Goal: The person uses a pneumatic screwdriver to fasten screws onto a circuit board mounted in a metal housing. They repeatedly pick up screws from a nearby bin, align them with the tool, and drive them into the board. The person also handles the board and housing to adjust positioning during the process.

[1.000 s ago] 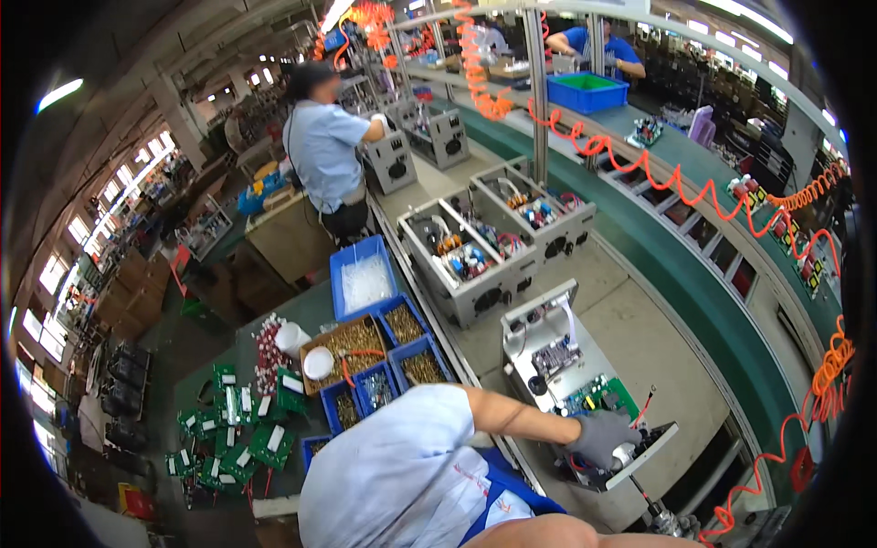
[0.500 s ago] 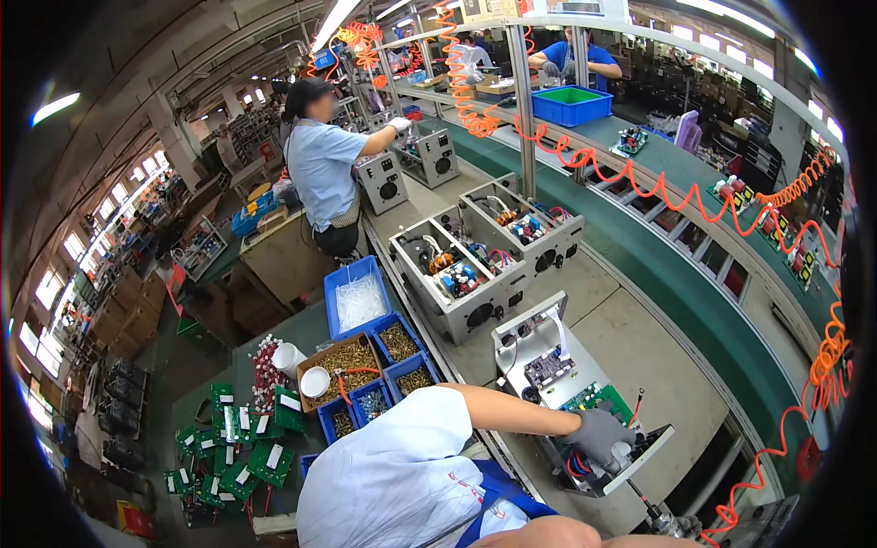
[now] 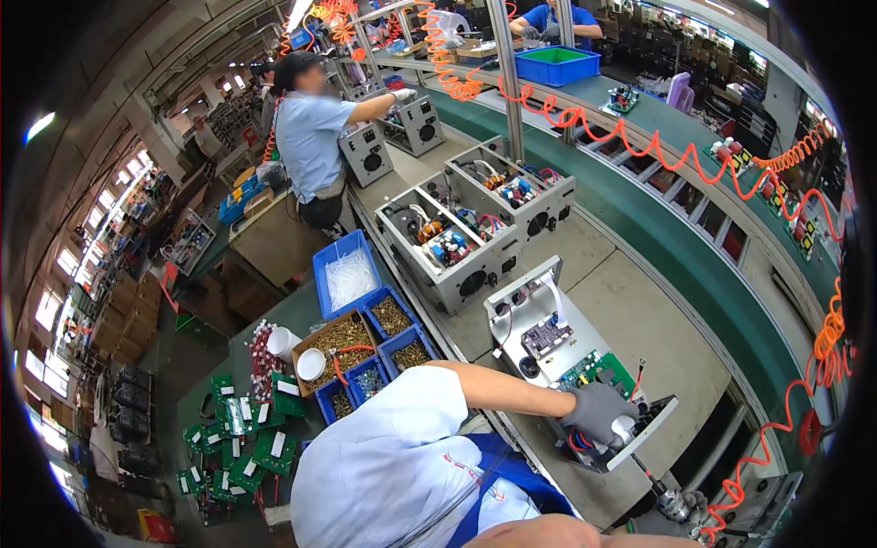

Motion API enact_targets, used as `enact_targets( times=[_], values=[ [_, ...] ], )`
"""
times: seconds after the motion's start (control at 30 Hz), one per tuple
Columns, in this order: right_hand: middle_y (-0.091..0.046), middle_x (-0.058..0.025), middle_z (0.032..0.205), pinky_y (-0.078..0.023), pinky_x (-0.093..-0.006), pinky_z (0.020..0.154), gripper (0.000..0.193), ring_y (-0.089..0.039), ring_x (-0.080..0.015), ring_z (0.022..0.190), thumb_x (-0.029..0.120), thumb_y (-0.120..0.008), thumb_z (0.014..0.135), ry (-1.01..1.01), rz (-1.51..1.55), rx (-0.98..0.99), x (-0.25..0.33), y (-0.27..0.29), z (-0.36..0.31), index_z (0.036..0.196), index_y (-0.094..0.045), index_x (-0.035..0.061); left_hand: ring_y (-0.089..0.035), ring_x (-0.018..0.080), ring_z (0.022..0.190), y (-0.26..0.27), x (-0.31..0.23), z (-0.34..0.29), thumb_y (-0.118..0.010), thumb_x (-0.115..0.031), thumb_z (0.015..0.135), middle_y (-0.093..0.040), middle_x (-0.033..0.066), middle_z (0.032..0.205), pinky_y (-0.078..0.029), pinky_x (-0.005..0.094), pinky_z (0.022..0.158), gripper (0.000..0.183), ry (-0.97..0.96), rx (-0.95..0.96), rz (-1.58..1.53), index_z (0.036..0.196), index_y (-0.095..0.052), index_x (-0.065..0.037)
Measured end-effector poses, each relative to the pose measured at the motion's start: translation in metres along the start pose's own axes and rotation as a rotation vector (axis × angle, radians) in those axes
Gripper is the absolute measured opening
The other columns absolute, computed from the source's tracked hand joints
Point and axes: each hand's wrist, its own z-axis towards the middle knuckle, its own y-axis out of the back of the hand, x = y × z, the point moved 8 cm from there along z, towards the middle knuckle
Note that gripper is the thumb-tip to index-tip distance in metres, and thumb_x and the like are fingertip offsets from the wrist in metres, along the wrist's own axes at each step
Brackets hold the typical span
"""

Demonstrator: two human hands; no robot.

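An open metal device chassis [image 3: 528, 370] lies in front of me, with a green circuit board [image 3: 594, 370] and a smaller dark board [image 3: 545, 337] inside. My left hand [image 3: 598, 413], in a grey glove, reaches into its near end with fingers curled just behind the end panel [image 3: 644, 434]. A small white patch shows at the fingertips; what they grip is hidden. At the lower right my gloved right hand [image 3: 696, 508] is wrapped round a metal power screwdriver [image 3: 674, 504]. Its thin shaft points at the outer face of the panel. A red wire [image 3: 637, 376] stands up beside the board.
Finished-looking open chassis [image 3: 448, 242] stand farther up the bench. Blue bins [image 3: 404, 351] and a cardboard box [image 3: 340, 352] of brass-coloured hardware sit left, near piled green boards [image 3: 247, 470]. An orange coiled hose [image 3: 731, 498] hangs right. A co-worker [image 3: 315, 137] handles another chassis; a conveyor [image 3: 658, 265] runs alongside.
The view has shifted, so the bench appears higher. More of the screwdriver and my right hand shows. My left hand stays at the end panel.
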Motion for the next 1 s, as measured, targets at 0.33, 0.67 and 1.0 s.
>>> enact_targets(
  times=[0.33, 0.67, 1.0],
  values=[
    [-0.054, -0.0030, 0.069, -0.040, -0.0310, 0.051, 0.035, -0.046, -0.0143, 0.054, 0.035, -0.044, 0.090, -0.058, -0.013, 0.059, -0.014, -0.023, -0.009, 0.097, -0.060, 0.0041, -0.064, 0.0349, 0.089, 0.006, 0.010, -0.012, -0.068, -0.041, 0.068, -0.065, 0.0184, 0.093, -0.049, 0.0451, 0.077, 0.063, 0.025, -0.047, -0.041, 0.125, -0.055, -0.019],
    [-0.054, -0.0027, 0.067, -0.040, -0.0305, 0.050, 0.034, -0.046, -0.0143, 0.052, 0.034, -0.044, 0.090, 0.105, -0.264, 0.335, 0.017, -0.057, 0.003, 0.094, -0.060, 0.0035, -0.063, 0.0354, 0.099, -0.024, 0.009, 0.006, -0.061, -0.056, 0.074, -0.067, 0.0166, 0.107, -0.048, 0.0479, 0.083, 0.060, 0.061, -0.017, -0.061, 0.116, -0.063, -0.014],
    [-0.053, -0.0025, 0.064, -0.040, -0.0301, 0.048, 0.034, -0.046, -0.0143, 0.050, 0.032, -0.045, 0.089, 0.175, -0.236, 0.308, 0.039, -0.038, 0.004, 0.091, -0.061, 0.0030, -0.062, 0.0296, 0.103, -0.041, 0.015, 0.026, -0.061, -0.055, 0.076, -0.064, 0.0156, 0.115, -0.047, 0.0426, 0.086, 0.065, 0.015, 0.054, -0.104, 0.124, -0.058, -0.012]
  ],
)
